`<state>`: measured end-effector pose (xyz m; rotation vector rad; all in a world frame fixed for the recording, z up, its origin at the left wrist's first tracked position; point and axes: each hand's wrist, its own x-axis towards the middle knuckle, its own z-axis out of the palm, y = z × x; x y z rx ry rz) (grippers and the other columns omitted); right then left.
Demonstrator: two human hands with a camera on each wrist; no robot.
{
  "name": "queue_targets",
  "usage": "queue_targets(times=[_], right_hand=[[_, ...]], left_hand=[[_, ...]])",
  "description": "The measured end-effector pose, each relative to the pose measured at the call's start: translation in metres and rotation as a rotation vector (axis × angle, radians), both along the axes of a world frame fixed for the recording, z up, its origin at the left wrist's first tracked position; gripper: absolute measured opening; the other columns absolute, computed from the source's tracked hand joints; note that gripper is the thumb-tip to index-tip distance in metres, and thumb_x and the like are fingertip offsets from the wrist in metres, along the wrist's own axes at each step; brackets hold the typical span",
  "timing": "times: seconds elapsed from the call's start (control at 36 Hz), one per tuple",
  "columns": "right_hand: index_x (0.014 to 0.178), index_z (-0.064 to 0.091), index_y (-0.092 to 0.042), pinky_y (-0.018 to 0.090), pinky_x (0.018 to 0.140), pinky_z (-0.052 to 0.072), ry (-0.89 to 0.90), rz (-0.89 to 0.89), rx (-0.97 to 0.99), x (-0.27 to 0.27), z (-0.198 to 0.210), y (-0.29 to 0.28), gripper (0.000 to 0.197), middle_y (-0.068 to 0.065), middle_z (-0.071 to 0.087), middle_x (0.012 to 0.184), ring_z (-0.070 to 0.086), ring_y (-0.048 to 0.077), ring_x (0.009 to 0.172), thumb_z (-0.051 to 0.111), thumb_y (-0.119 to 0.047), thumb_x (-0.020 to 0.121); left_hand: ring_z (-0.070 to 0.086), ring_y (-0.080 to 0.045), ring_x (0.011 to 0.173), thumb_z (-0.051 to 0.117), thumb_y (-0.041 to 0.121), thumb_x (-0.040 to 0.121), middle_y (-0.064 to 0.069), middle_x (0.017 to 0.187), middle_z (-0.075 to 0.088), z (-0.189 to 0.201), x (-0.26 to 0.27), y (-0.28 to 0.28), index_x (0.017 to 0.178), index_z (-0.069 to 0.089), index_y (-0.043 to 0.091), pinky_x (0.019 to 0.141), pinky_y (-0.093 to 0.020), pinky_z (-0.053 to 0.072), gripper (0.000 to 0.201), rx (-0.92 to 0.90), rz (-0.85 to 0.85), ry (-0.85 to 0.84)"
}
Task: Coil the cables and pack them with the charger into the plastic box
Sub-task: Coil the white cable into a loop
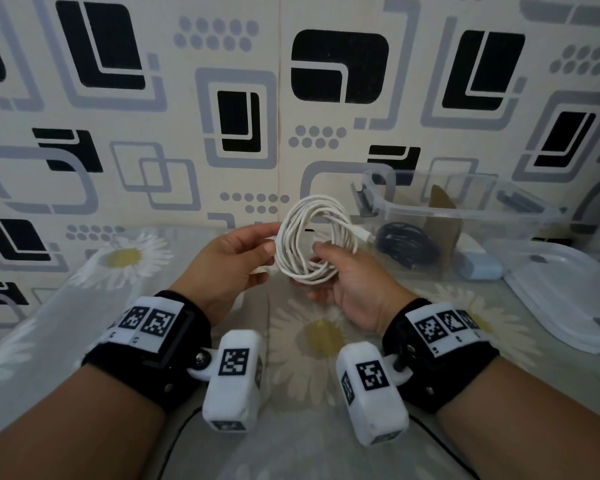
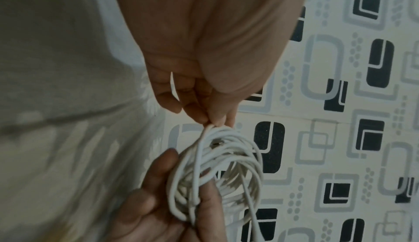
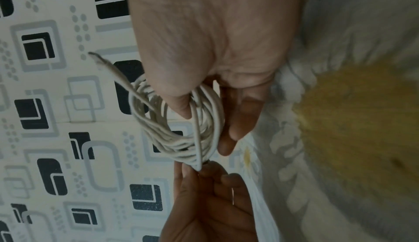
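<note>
A white cable (image 1: 310, 237), wound into a coil, hangs in the air between both hands above the bed. My right hand (image 1: 340, 275) grips the coil's lower part (image 3: 181, 138), thumb on top and fingers beneath. My left hand (image 1: 243, 254) pinches a loose strand (image 2: 205, 131) at the coil's left side. One connector end (image 1: 364, 234) sticks out to the right. The clear plastic box (image 1: 465, 209) stands open at the right; inside it lie a coiled black cable (image 1: 407, 244) and a brown cardboard piece (image 1: 445, 230). A pale blue charger (image 1: 478, 266) sits by the box's front.
The box's clear lid (image 1: 575, 296) lies on the bed at the far right. The bed sheet (image 1: 312, 337) carries a daisy print. A patterned wall (image 1: 187, 116) rises close behind the hands. Thin black cords (image 1: 184, 431) trail from the wrist cameras.
</note>
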<state>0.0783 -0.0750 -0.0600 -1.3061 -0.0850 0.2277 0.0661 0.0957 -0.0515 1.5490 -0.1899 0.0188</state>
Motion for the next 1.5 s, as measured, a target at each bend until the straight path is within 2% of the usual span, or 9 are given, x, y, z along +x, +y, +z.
queue_targets(times=[0.28,0.42,0.64,0.78,1.0,1.11,1.19,1.33,1.5], right_hand=[[0.094,0.063,-0.008,0.021,0.042,0.036,0.038,0.074,-0.043,-0.002,0.000,-0.003,0.016,0.004,0.062,0.068,0.054,0.013,0.051,0.056,-0.023,0.095],[0.085,0.067,-0.012,0.021,0.044,0.044,-0.035,-0.007,0.025,-0.003,0.001,0.002,0.021,0.003,0.063,0.066,0.054,0.013,0.051,0.056,-0.027,0.095],[0.095,0.065,-0.009,0.023,0.052,0.052,-0.066,0.030,0.091,-0.003,0.001,-0.001,0.020,0.004,0.066,0.073,0.058,0.014,0.061,0.055,-0.027,0.095],[0.103,0.064,-0.007,0.023,0.056,0.054,-0.061,0.110,0.075,-0.004,0.001,-0.002,0.026,0.005,0.069,0.080,0.062,0.015,0.066,0.057,-0.029,0.092],[0.104,0.066,-0.030,0.025,0.058,0.033,-0.156,0.028,-0.100,0.001,-0.002,-0.006,0.054,-0.008,0.064,0.086,0.046,0.013,0.080,0.067,-0.070,0.067],[0.115,0.066,-0.023,0.027,0.056,0.028,-0.116,0.026,-0.010,0.003,0.002,-0.010,0.091,-0.003,0.062,0.081,0.046,0.013,0.077,0.038,-0.091,0.062],[0.108,0.067,-0.020,0.029,0.057,0.026,-0.079,0.073,0.063,0.003,0.005,-0.014,0.085,-0.002,0.063,0.077,0.048,0.014,0.077,0.029,-0.085,0.069],[0.092,0.061,-0.022,0.028,0.056,0.031,-0.073,0.084,0.050,0.002,0.004,-0.013,0.037,-0.001,0.058,0.082,0.050,0.016,0.075,0.055,-0.058,0.081],[0.112,0.058,-0.017,0.026,0.058,0.031,-0.096,0.098,0.135,0.001,0.004,-0.013,0.039,-0.003,0.061,0.083,0.050,0.013,0.075,0.062,-0.039,0.080]], left_hand=[[0.065,-0.013,0.098,0.041,0.019,0.102,0.001,0.104,0.073,0.004,-0.004,-0.003,0.114,0.068,0.025,0.097,-0.041,0.044,0.029,-0.037,-0.072,0.014],[0.064,-0.013,0.110,0.059,0.049,0.088,0.006,0.119,0.069,0.004,-0.006,-0.007,0.133,0.054,0.034,0.092,-0.035,0.050,0.047,0.029,-0.132,-0.043],[0.065,-0.013,0.108,0.071,0.039,0.072,0.003,0.115,0.070,-0.001,-0.003,-0.007,0.126,0.054,0.027,0.082,-0.028,0.053,0.057,0.118,-0.096,-0.067],[0.068,-0.012,0.103,0.061,0.023,0.091,-0.001,0.114,0.070,-0.003,0.000,-0.004,0.127,0.055,0.022,0.078,-0.025,0.051,0.036,0.125,-0.074,-0.043],[0.068,-0.010,0.101,0.056,0.016,0.096,-0.001,0.116,0.069,-0.005,0.003,-0.001,0.132,0.053,0.022,0.086,-0.028,0.051,0.036,0.122,-0.037,-0.054],[0.065,-0.014,0.107,0.057,0.016,0.096,-0.002,0.117,0.068,-0.007,0.005,0.001,0.134,0.052,0.025,0.084,-0.025,0.050,0.039,0.174,-0.017,-0.084],[0.063,-0.015,0.109,0.057,0.016,0.096,-0.001,0.119,0.067,-0.008,0.006,0.002,0.136,0.051,0.028,0.084,-0.025,0.050,0.042,0.185,-0.008,-0.102],[0.066,-0.010,0.099,0.058,0.021,0.095,0.002,0.108,0.071,-0.007,0.009,0.004,0.142,0.045,0.027,0.083,-0.027,0.051,0.049,0.126,0.026,-0.093],[0.066,-0.009,0.097,0.055,0.021,0.096,0.002,0.106,0.071,-0.007,0.011,0.005,0.144,0.043,0.027,0.084,-0.028,0.049,0.050,0.043,0.003,-0.074]])
